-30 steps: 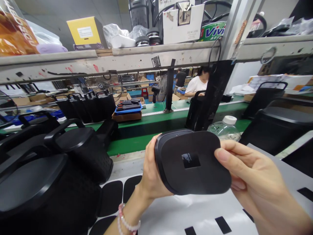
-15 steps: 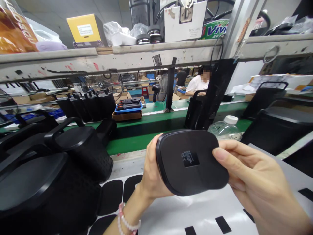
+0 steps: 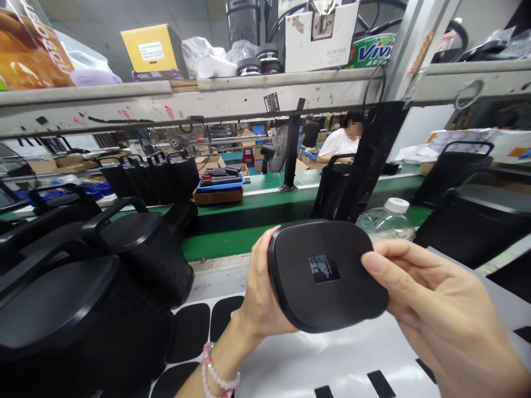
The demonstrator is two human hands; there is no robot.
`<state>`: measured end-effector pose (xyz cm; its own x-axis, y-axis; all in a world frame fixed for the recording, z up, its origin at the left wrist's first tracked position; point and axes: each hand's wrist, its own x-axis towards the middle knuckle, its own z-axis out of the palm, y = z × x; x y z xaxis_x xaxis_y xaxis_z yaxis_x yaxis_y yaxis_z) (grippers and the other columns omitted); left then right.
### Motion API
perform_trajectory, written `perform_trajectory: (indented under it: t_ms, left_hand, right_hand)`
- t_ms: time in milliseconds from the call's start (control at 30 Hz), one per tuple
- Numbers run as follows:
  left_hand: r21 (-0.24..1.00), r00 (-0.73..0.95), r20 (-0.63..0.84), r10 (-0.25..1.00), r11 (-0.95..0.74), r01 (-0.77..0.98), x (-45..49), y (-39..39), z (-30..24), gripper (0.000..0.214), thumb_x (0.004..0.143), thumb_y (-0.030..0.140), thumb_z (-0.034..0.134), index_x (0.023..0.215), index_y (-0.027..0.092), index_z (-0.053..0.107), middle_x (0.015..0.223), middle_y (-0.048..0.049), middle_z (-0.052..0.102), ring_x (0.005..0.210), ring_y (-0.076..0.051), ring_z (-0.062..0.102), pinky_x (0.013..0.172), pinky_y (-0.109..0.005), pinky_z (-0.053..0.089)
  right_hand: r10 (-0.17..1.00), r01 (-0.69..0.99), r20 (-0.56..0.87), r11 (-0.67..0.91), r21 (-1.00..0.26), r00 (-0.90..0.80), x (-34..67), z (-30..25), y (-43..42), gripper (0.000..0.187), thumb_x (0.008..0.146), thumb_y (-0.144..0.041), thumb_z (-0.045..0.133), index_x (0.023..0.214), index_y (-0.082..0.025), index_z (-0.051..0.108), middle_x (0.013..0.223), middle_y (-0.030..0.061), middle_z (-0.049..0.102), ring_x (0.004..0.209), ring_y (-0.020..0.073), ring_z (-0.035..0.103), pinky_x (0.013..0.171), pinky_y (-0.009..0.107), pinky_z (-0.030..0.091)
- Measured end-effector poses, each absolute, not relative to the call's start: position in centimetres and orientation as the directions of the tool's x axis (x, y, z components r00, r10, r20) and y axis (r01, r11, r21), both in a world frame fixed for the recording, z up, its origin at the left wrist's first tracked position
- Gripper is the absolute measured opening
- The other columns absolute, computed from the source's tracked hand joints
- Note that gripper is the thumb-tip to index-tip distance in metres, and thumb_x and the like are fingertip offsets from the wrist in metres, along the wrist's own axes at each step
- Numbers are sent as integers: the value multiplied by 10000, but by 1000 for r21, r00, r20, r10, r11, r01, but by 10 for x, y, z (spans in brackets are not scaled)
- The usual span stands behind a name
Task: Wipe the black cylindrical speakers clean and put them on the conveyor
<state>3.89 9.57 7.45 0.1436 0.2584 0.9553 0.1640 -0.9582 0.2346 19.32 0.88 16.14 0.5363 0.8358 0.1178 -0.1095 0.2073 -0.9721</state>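
My left hand (image 3: 259, 298) is wrapped round the far left side of a black speaker (image 3: 277, 282), its rounded-oval base tilted up toward me; most of its body is hidden. A thin black rounded pad (image 3: 344, 301) lies over that base, its right end reaching past the body. At that right end my right hand (image 3: 431, 298) is closed, thumb on the face and fingers behind. Near the pad's middle is a small black label (image 3: 324, 268) with pale print. Below, similar black rounded pads (image 3: 191, 331) and small black labels (image 3: 380, 383) lie on white sheets.
Black handled speakers (image 3: 141, 243) crowd the left, and more (image 3: 477, 221) stand at the right. A clear bottle (image 3: 385, 224) is behind my right hand. A green conveyor belt (image 3: 224, 240) crosses beyond, under a loaded shelf (image 3: 232, 97). A person (image 3: 338, 143) sits across the belt.
The scene has shifted slightly to the right in view. Both hands keep the same hold, and the speaker and pad have barely moved.
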Motion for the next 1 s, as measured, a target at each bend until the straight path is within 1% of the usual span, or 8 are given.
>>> perform_trajectory:
  t_ms: [133, 300, 400, 567, 700, 767, 900, 1000]
  left_hand:
    - [241, 143, 952, 271, -950, 198, 39, 95, 76, 1270, 612, 676, 792, 1578, 242, 89, 1456, -214, 461, 1278, -432, 536, 1029, -583, 510]
    - [213, 162, 955, 249, -954, 209, 37, 94, 76, 1235, 651, 660, 776, 1578, 221, 88, 1468, -209, 456, 1289, -411, 532, 1036, -565, 508]
    - [220, 157, 955, 254, -954, 206, 37, 94, 76, 1238, 647, 647, 786, 1577, 223, 88, 1468, -210, 454, 1295, -403, 527, 1042, -559, 501]
    - [216, 168, 952, 255, -952, 218, 37, 95, 76, 1256, 630, 677, 777, 1576, 232, 81, 1450, -215, 472, 1284, -399, 540, 1034, -557, 504]
    - [186, 172, 957, 234, -949, 256, 37, 94, 78, 1295, 601, 677, 794, 1575, 211, 79, 1421, -230, 498, 1257, -407, 560, 1004, -554, 525]
    - [183, 172, 957, 234, -946, 266, 37, 94, 78, 1282, 614, 673, 789, 1576, 206, 80, 1422, -230, 497, 1254, -406, 562, 997, -554, 531]
    - [195, 177, 954, 240, -951, 240, 37, 93, 78, 1228, 665, 659, 759, 1576, 214, 67, 1429, -221, 488, 1273, -394, 548, 1004, -555, 528]
    - [207, 185, 950, 251, -952, 226, 37, 94, 77, 1258, 634, 636, 798, 1575, 216, 78, 1417, -227, 491, 1273, -409, 547, 1011, -569, 519]
  right_hand:
    - [838, -87, 118, 193, -977, 533, 194, 161, 8, 403, 524, -510, 881, 713, -207, 693, 496, -72, 367, 440, 17, 186, 396, 170, 165]
    - [841, -59, 130, 188, -980, 525, 195, 159, 8, 392, 544, -515, 870, 712, -212, 688, 489, -74, 356, 442, 18, 200, 393, 157, 182]
    - [838, -43, 140, 191, -981, 527, 195, 159, 8, 376, 550, -501, 869, 710, -216, 682, 506, -65, 417, 438, 19, 217, 391, 156, 198]
    - [836, -7, 161, 194, -981, 525, 194, 159, 7, 373, 547, -507, 866, 692, -223, 672, 548, -33, 525, 480, 54, 387, 408, 151, 269]
    - [835, 41, 198, 206, -978, 513, 198, 157, 8, 355, 549, -494, 866, 700, -231, 682, 573, -19, 577, 514, 88, 456, 427, 170, 340]
    - [840, 68, 213, 207, -976, 500, 200, 156, 8, 358, 540, -486, 871, 707, -229, 685, 592, -15, 594, 526, 104, 489, 439, 184, 372]
    - [840, 199, 262, 187, -962, 475, 203, 158, 7, 349, 566, -482, 857, 715, -222, 679, 645, 3, 615, 551, 129, 525, 446, 205, 395]
    - [827, 344, 326, 173, -923, 458, 202, 160, 6, 356, 640, -559, 790, 727, -235, 667, 694, 13, 643, 586, 140, 552, 444, 204, 394]
